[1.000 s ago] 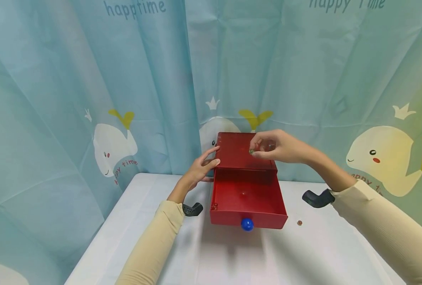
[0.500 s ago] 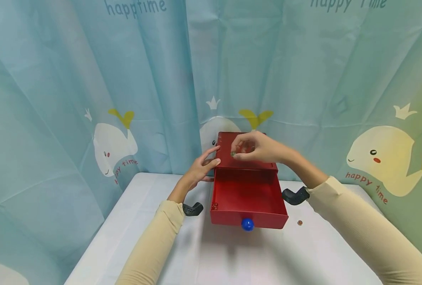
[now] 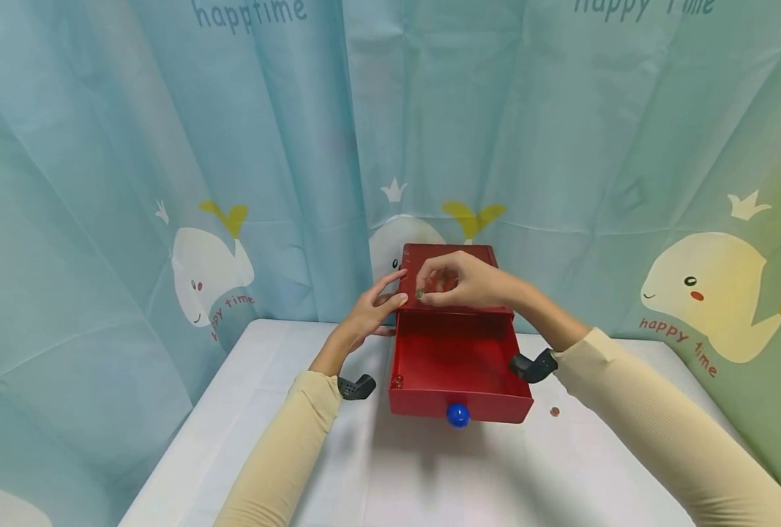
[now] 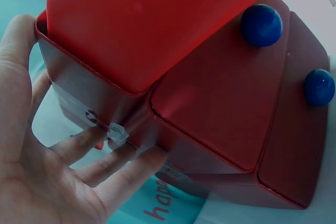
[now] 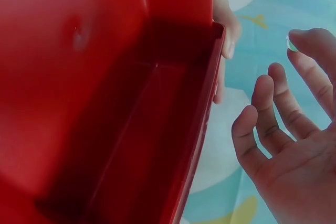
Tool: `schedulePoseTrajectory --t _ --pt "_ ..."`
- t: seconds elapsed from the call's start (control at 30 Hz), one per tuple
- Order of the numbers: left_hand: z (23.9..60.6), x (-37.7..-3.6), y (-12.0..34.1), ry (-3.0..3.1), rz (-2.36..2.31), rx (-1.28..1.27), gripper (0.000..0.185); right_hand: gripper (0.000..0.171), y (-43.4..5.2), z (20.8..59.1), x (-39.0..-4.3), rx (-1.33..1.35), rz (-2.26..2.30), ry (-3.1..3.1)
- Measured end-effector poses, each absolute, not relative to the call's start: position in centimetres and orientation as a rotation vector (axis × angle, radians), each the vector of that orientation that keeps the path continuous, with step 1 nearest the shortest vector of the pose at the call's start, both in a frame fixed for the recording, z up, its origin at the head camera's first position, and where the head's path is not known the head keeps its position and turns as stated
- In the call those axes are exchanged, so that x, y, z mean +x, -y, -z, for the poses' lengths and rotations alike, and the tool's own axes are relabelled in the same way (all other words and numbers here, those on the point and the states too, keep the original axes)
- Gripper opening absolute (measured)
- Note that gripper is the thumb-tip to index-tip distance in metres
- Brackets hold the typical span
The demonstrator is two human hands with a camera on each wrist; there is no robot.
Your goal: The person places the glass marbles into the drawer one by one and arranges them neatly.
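small round marble [image 3: 419, 294], boxy red drawer [image 3: 459, 359]

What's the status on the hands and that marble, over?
Left hand flat against red drawer box, steadying it. Right hand pinches marble above open top drawer. One marble already inside; drop path unobstructed.

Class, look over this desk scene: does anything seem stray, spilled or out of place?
One small reddish bead lies loose on the white table, right of the open red drawer, while another bead sits in the drawer's front left corner. Nothing looks damaged.
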State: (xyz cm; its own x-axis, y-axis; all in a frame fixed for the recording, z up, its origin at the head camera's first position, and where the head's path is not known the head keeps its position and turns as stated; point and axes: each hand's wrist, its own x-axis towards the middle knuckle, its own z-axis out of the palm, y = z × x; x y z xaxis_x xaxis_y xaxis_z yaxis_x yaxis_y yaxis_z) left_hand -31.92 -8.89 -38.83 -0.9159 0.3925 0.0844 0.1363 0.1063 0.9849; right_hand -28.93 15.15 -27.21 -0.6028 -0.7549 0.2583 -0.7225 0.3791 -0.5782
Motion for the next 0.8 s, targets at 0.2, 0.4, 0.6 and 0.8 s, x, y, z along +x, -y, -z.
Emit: schedulePoseTrajectory --t 0.2,0.4,0.6,0.8 --pt "38.75 -31.83 8.87 -2.185 -1.899 0.526 0.058 0.009 -15.06 27.36 -28.85 -1.373 1.026 -2.574" --pt "38.75 -31.87 8.87 -2.183 -1.903 0.526 0.059 0.009 -15.10 27.36 -28.83 -1.369 1.020 -2.579" --pt "38.87 -31.97 8.81 -2.169 -1.916 0.537 0.057 0.009 -15.08 27.47 -28.95 -1.358 1.019 -2.568" --pt "38.92 -31.95 8.78 -2.181 -1.909 0.534 0.057 0.019 -15.11 27.47 -28.89 -1.395 1.004 -2.570"
